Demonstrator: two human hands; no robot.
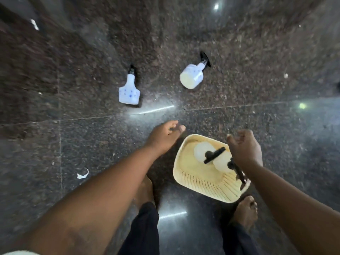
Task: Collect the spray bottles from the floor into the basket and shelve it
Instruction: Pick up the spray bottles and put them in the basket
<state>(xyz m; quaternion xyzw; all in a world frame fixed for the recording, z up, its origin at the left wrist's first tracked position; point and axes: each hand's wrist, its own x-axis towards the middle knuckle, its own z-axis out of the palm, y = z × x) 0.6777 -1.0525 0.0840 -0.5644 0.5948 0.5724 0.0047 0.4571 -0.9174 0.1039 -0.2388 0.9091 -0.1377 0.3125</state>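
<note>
Two white spray bottles with black triggers lie on the dark stone floor: one with blue dots [129, 92] at centre left, another [192, 75] on its side to its right. A cream slatted basket [185, 173] stands on the floor between my feet, with two more spray bottles [202, 150] upright inside it. My left hand [164, 136] hovers just left of the basket's far corner, fingers loosely apart and holding nothing. My right hand [244, 148] is over the basket's right rim, fingers curled; nothing visible in it.
My bare feet [244, 212] stand either side of the basket's near edge. A scrap of white paper [82, 174] lies on the floor to the left. Polished granite tiles reflect ceiling lights.
</note>
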